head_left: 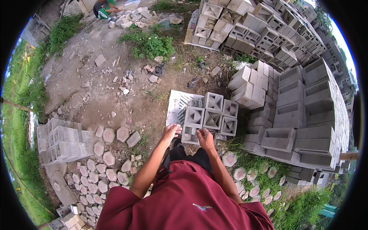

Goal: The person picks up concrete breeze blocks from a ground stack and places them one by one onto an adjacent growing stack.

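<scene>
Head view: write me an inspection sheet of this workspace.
Surface: dirt ground, grass patches.
Job's things: six hollow grey blocks grouped in front, printed white sheet alongside.
Clutter: scattered stones, rubble pile.
Grips: left grip open near the sheet; right grip curled by the nearest block, contact unclear.
Cables: none certain; thin dark line, far left, unclear.
Surroundings: block stacks, hexagonal pavers, another person far off.

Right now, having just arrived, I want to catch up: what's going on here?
A person in a dark red shirt stands over a small group of grey concrete blocks, a white sheet showing at their left. The left hand looks open and empty; the right hand is curled close to the nearest block, contact unclear. Stacked blocks stand to the right. Further off, another person is by some rubble.
</scene>
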